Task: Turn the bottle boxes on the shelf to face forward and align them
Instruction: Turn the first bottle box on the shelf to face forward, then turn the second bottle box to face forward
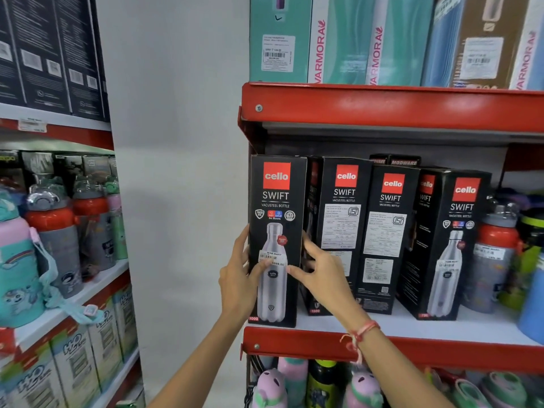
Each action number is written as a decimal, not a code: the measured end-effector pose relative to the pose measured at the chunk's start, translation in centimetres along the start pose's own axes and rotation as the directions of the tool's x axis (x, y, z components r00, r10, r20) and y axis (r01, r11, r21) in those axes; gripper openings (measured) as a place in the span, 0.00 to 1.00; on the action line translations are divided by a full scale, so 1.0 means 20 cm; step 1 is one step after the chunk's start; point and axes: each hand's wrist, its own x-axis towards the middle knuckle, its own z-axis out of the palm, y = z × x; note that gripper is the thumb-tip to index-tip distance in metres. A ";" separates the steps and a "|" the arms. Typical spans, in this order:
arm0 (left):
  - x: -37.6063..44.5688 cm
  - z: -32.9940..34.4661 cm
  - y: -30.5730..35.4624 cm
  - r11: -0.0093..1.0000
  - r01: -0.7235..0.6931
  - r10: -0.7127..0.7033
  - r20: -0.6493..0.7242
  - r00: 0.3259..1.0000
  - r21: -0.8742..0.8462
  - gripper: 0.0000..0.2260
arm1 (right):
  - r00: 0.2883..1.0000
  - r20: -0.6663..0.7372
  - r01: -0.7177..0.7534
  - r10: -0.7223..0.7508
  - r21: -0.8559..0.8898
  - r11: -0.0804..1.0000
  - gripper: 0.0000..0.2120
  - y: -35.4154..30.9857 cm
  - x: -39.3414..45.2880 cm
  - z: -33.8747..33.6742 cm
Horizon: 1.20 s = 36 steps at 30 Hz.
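Observation:
Several black bottle boxes stand on the white shelf (pixel 391 325) with a red front lip. The leftmost box (pixel 276 201) stands at the shelf's left front corner with its bottle picture facing me. My left hand (pixel 240 275) grips its left edge, thumb across the front near the price sticker. My right hand (pixel 321 269) holds its right edge, fingers reaching between it and the box beside it. The second box (pixel 343 207) and third box (pixel 387 231) show their label sides. The fourth box (pixel 453 240) shows its picture face, turned slightly and standing farther right.
Loose bottles with red and grey lids (pixel 491 254) crowd the shelf's right end. Teal and brown boxes (pixel 368 39) fill the shelf above. Pink and green bottles (pixel 294 384) stand below. A white wall separates this rack from another shelf unit of bottles (pixel 53 231) on the left.

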 end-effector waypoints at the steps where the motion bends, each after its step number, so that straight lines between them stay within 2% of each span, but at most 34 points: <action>1: 0.00 0.01 0.00 1.000 0.000 0.000 -0.007 1.000 0.003 0.32 | 0.991 -0.131 0.021 -0.023 -0.017 1.000 0.28 0.00 0.00 0.00; 2: -0.01 0.02 0.00 1.000 0.001 -0.001 -0.014 1.000 0.008 0.32 | 0.954 -0.295 0.031 -0.042 -0.042 0.999 0.23 0.00 -0.01 -0.01; 3: -0.01 0.03 -0.01 1.000 0.001 -0.001 -0.019 1.000 0.014 0.32 | 0.887 -0.457 0.023 -0.061 -0.089 0.996 0.20 0.01 -0.01 -0.02; 4: -0.01 0.04 -0.01 1.000 -0.002 0.002 -0.024 1.000 0.022 0.33 | 0.818 -0.571 -0.022 -0.071 -0.154 0.988 0.21 0.02 -0.01 -0.02; 5: -0.02 0.05 -0.01 0.999 -0.007 0.008 -0.027 1.000 0.032 0.33 | 0.770 -0.635 -0.101 -0.059 -0.213 0.972 0.27 0.04 0.01 -0.02; 7: -0.02 0.06 -0.01 0.998 -0.017 0.018 -0.029 0.999 0.061 0.32 | 0.754 -0.656 -0.277 0.033 -0.272 0.922 0.44 0.06 0.03 -0.02; 9: -0.02 0.06 -0.01 0.993 -0.012 0.016 -0.031 0.999 0.120 0.30 | 0.774 -0.619 -0.365 0.129 -0.271 0.890 0.54 0.06 0.05 -0.01; 11: -0.03 0.08 0.02 0.975 -0.042 0.061 -0.079 0.995 0.219 0.31 | 0.787 -0.592 -0.379 0.173 -0.244 0.893 0.56 0.06 0.06 -0.01; 14: -0.07 0.12 0.09 0.909 -0.206 0.287 -0.186 0.940 0.362 0.29 | 0.808 -0.568 -0.303 0.156 -0.174 0.937 0.56 0.09 0.05 -0.04; 16: -0.09 0.15 0.15 0.885 -0.320 0.390 -0.165 0.906 0.337 0.23 | 0.831 -0.548 -0.192 0.091 -0.129 0.973 0.55 0.12 0.02 -0.10; 19: -0.11 0.21 0.21 0.895 -0.366 0.386 -0.031 0.922 0.257 0.14 | 0.892 -0.451 -0.058 0.043 -0.020 0.998 0.55 0.17 -0.03 -0.27; 22: -0.14 0.28 0.25 0.939 -0.293 0.292 0.034 0.956 0.178 0.11 | 0.947 -0.318 -0.001 0.039 0.119 0.993 0.57 0.22 -0.07 -0.44; 24: -0.16 0.34 0.27 0.958 -0.240 0.226 0.104 0.969 0.157 0.16 | 0.967 -0.255 0.038 0.009 0.180 0.983 0.58 0.23 -0.08 -0.53; 28: -0.18 0.43 0.30 0.966 -0.145 0.077 0.296 0.952 0.216 0.38 | 0.994 -0.102 0.057 -0.028 0.297 0.953 0.55 0.26 -0.09 -0.66; 30: -0.17 0.44 0.30 0.983 -0.112 0.053 0.357 0.933 0.144 0.42 | 0.999 -0.010 0.039 -0.038 0.333 0.942 0.52 0.28 -0.07 -0.71; 33: -0.18 0.46 0.29 0.989 -0.107 0.073 0.300 0.951 0.098 0.42 | 0.986 0.138 0.041 -0.093 0.342 0.939 0.47 0.29 -0.04 -0.75; 36: -0.18 0.49 0.28 0.984 -0.136 0.108 0.222 0.969 0.118 0.42 | 0.968 0.215 0.048 -0.131 0.353 0.934 0.47 0.29 0.00 -0.75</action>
